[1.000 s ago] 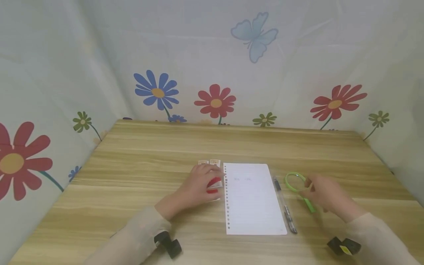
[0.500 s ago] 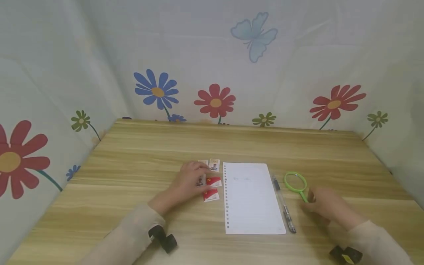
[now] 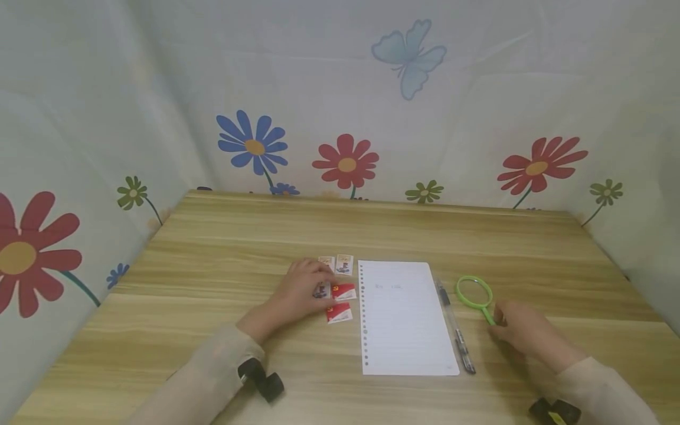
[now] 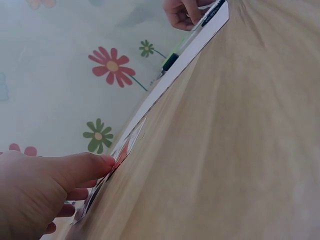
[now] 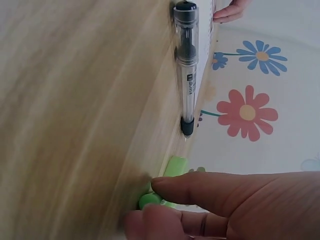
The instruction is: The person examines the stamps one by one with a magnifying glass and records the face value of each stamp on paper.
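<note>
My left hand (image 3: 297,290) lies over a small group of stamps beside the paper, its fingers reaching loosely across them. In the left wrist view the thumb tip touches the edge of a red stamp (image 4: 120,155). Two red-and-white stamps (image 3: 344,291) show by my fingers, and a pale stamp (image 3: 344,265) lies just beyond; others are partly covered. On the right, my right hand (image 3: 526,330) pinches the handle of a green magnifying glass (image 3: 474,291). Its round lens points away from me, low at the table. The handle's rounded green end (image 5: 150,200) shows between thumb and fingers.
Between the hands lies a lined, hole-punched sheet of paper (image 3: 406,330) with faint writing near its top. A clear pen with dark ends (image 3: 458,336) runs along the sheet's right edge. A flower-print curtain (image 3: 297,71) stands behind the wooden table (image 3: 255,236).
My left hand has drawn back slightly left, uncovering more of the red stamps. The magnifying glass has settled lower, and my right hand has shifted down along its handle.
</note>
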The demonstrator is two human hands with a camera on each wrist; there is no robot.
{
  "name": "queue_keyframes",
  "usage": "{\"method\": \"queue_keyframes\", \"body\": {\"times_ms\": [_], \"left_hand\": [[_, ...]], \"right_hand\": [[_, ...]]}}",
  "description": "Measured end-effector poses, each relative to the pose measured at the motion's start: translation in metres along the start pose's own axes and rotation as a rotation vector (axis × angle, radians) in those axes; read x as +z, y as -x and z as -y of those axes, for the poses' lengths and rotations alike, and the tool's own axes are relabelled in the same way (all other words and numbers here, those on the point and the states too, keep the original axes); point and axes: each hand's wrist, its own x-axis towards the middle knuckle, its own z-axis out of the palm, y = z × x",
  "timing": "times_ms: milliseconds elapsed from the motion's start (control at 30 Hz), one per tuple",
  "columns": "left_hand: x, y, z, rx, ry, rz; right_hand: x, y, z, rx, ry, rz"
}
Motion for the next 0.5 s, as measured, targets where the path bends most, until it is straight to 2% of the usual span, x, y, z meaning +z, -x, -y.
{"method": "queue_keyframes", "body": {"times_ms": [300, 500], "left_hand": [[-0.002, 0.001, 0.001, 0.014, 0.012, 0.011], [-0.003, 0.001, 0.0, -0.007, 0.021, 0.019]], "right_hand": [[0.0, -0.004, -0.006, -0.014, 0.03, -0.047], [-0.011, -0.004, -0.004, -0.024, -0.002, -0.069]]}}
